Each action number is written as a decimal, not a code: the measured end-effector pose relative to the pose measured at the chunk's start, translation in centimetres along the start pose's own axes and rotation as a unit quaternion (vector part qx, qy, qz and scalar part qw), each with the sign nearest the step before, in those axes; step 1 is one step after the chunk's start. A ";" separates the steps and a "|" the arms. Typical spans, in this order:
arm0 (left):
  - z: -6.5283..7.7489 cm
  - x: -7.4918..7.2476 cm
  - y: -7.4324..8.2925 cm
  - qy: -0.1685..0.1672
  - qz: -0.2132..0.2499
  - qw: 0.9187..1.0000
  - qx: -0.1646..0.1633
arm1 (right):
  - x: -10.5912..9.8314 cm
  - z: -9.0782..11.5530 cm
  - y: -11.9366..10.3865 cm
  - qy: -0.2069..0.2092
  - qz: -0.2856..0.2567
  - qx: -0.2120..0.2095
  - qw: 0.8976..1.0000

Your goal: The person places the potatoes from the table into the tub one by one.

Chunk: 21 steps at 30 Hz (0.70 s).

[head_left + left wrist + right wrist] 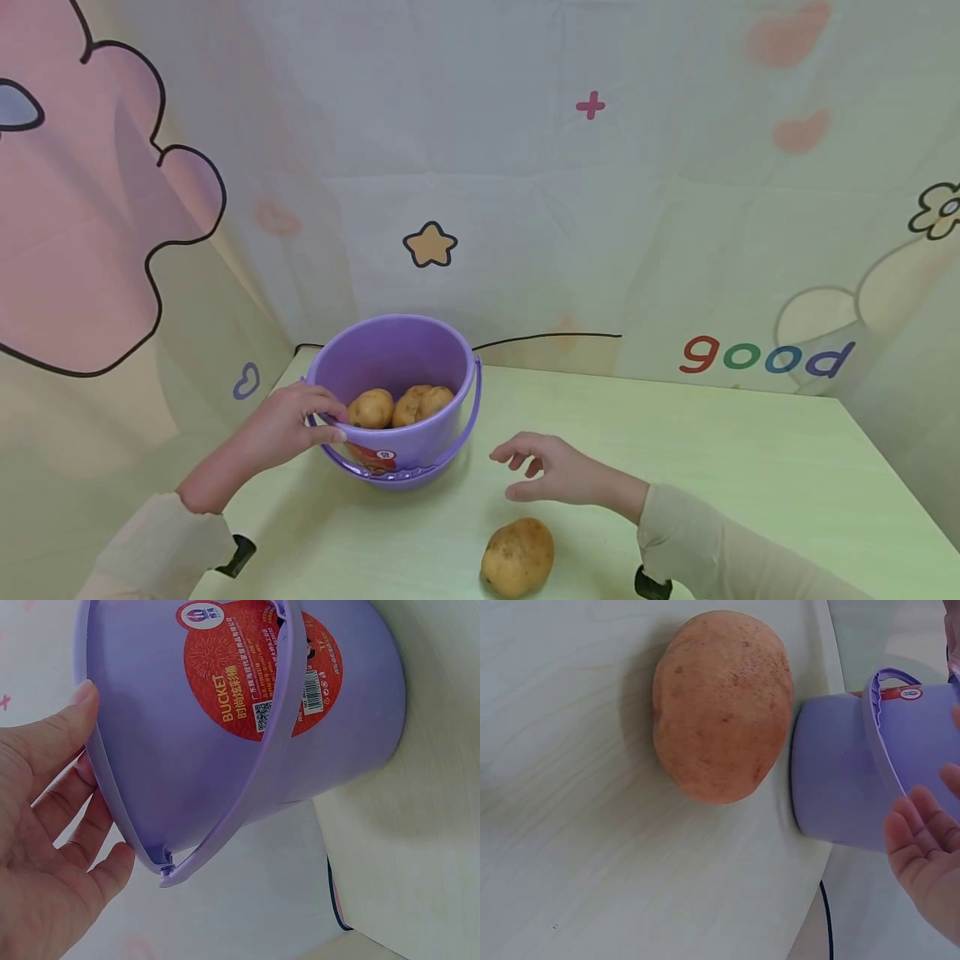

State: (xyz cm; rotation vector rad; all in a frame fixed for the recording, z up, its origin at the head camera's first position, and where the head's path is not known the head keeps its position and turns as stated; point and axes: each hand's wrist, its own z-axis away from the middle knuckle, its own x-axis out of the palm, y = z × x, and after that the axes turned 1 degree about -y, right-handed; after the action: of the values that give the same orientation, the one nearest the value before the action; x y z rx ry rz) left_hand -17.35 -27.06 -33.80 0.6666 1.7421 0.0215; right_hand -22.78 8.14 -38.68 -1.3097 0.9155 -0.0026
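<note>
A purple bucket (442,433) with a red label stands on the table, its handle hanging down at the front. Several potatoes (371,408) lie inside it. My left hand (288,425) pinches the bucket's near left rim, thumb outside and fingers over the edge; the left wrist view shows the rim between them. To the right of the bucket, my right hand (558,471) hovers with loosely bent fingers and nothing in them. Below that hand, a single potato (517,557) rests on the table; it also shows large in the right wrist view.
The pale green tabletop (712,467) extends to the right of the bucket. Behind it hangs a printed cloth (525,250) with a star and the word "good". Another cloth fold (97,467) borders the left side.
</note>
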 end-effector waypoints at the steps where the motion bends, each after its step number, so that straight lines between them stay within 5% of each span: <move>1: 0.0 0.0 0.0 0.000 0.000 1.000 0.000 | 0.0 0.1 0.1 -0.001 0.000 0.001 1.000; 21: 0.0 -0.1 0.1 -0.004 0.001 1.000 -0.008 | 1.3 1.2 1.9 -0.032 -0.008 0.008 0.999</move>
State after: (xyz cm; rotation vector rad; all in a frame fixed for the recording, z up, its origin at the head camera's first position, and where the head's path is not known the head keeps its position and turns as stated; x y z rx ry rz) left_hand -17.28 -27.01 -33.72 0.6550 1.7311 0.0335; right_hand -22.11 9.11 -40.96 -1.2953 0.8480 0.0192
